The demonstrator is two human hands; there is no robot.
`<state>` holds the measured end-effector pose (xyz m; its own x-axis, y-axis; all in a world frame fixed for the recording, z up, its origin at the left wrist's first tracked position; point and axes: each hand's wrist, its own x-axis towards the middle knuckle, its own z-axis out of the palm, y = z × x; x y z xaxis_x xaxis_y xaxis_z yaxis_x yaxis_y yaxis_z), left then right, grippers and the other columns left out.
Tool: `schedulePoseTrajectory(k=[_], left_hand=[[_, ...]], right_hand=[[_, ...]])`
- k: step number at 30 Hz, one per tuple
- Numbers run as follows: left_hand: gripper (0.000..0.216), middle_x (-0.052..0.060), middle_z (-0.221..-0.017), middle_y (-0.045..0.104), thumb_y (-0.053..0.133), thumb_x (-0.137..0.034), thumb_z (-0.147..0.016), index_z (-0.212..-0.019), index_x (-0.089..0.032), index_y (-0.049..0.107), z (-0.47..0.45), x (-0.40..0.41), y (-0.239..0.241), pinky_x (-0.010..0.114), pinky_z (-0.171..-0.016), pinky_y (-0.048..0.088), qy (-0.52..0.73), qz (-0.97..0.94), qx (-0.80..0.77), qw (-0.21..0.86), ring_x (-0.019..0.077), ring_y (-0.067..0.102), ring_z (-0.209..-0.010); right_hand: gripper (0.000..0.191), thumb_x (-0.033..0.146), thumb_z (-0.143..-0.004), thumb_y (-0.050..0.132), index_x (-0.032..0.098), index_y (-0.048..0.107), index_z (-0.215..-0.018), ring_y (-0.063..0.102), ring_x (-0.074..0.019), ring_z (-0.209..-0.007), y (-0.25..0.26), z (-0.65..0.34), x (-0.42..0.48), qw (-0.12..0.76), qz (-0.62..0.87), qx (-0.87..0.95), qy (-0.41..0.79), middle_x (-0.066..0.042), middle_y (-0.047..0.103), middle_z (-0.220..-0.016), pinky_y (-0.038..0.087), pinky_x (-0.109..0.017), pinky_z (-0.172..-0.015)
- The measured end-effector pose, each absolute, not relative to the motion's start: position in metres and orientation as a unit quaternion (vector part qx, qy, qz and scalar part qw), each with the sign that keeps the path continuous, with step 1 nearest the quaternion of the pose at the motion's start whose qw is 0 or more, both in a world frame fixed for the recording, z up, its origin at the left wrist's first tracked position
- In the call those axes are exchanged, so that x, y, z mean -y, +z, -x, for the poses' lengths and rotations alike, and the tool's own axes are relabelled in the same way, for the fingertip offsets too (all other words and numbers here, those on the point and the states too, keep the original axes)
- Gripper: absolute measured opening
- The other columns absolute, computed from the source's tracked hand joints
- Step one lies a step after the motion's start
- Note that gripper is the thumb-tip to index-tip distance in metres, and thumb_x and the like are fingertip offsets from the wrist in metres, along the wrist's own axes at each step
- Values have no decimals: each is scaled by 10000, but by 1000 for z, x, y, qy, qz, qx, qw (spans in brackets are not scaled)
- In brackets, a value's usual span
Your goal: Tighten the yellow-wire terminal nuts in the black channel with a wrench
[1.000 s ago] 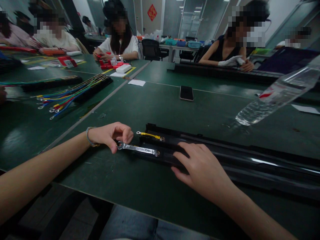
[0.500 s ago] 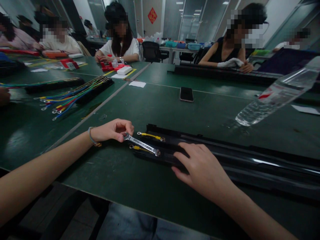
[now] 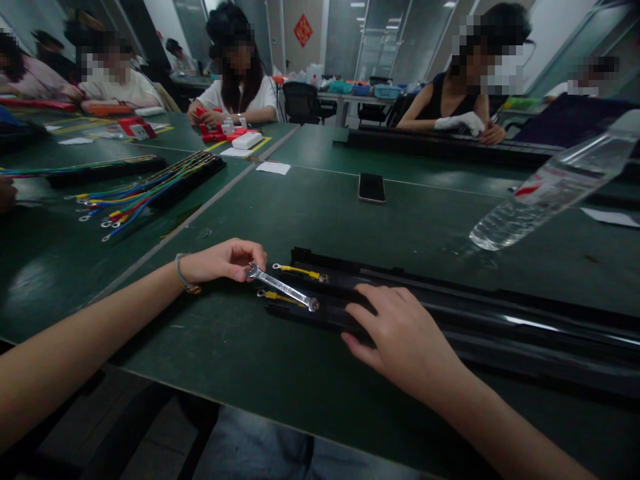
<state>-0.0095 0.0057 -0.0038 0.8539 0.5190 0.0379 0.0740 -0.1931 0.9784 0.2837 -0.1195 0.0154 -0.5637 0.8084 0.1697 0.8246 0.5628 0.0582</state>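
A long black rail [image 3: 450, 313] lies across the green table [image 3: 300, 220] in front of me. My left hand [image 3: 223, 261] pinches the near end of a small silver wrench [image 3: 283, 287], whose far end sits on a bolt at the rail's left end. Two yellow-sleeved wire lugs [image 3: 300, 271] lie at that end, one above and one below the wrench. My right hand [image 3: 400, 337] rests flat on the rail, fingers spread, pressing it down.
A black phone [image 3: 372, 187] lies mid-table. A clear water bottle [image 3: 545, 190] lies at the right. A bundle of coloured wires [image 3: 135, 193] on another black rail lies to the left. Several people sit at the far side with red parts and white boxes.
My left hand swung the wrench handle away from me, from lying along the rail's front to angled up-left, uncovering the lower yellow lug. My right hand stayed put.
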Motion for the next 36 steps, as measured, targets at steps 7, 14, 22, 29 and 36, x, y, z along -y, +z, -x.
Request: schedulePoseTrajectory(k=[7,14,22,29,36], left_hand=[[375,7,-672,496,623,-490,-696,-790,-135,550,8,-3,0,242,-596,387,158,-765,-210,588,130,452,-634],[442,14,-639,489,514,-568,-739,-677,-131,534,2,0,8,260,-612,384,144,-807,-214,531,145,452,-633],[430,12,-627,492,482,-550,-770,-645,-139,501,1,0,8,263,-618,388,144,-814,-206,523,145,460,-629],[428,13,-634,499,475,-548,-775,-650,-139,508,1,1,8,261,-619,391,139,-817,-210,519,144,467,-631],[428,14,-642,499,466,-548,-777,-682,-136,531,2,0,8,260,-624,400,127,-817,-224,515,145,467,-634]], right_hand=[[254,332,-784,489,167,623,-923,509,-254,-937,16,-284,119,64,461,883,-68,-139,554,-1091,379,-390,-763],[244,329,-779,499,169,623,-915,512,-249,-933,17,-283,120,69,461,882,-69,-135,558,-1082,380,-385,-755],[245,331,-778,495,168,625,-907,509,-252,-934,16,-283,119,69,462,882,-70,-137,557,-1087,375,-389,-770],[249,329,-778,496,162,627,-908,510,-258,-936,16,-283,119,73,459,883,-69,-143,560,-1077,380,-395,-761],[249,325,-775,505,164,626,-923,511,-259,-948,16,-283,119,72,457,884,-70,-143,559,-1086,385,-388,-752]])
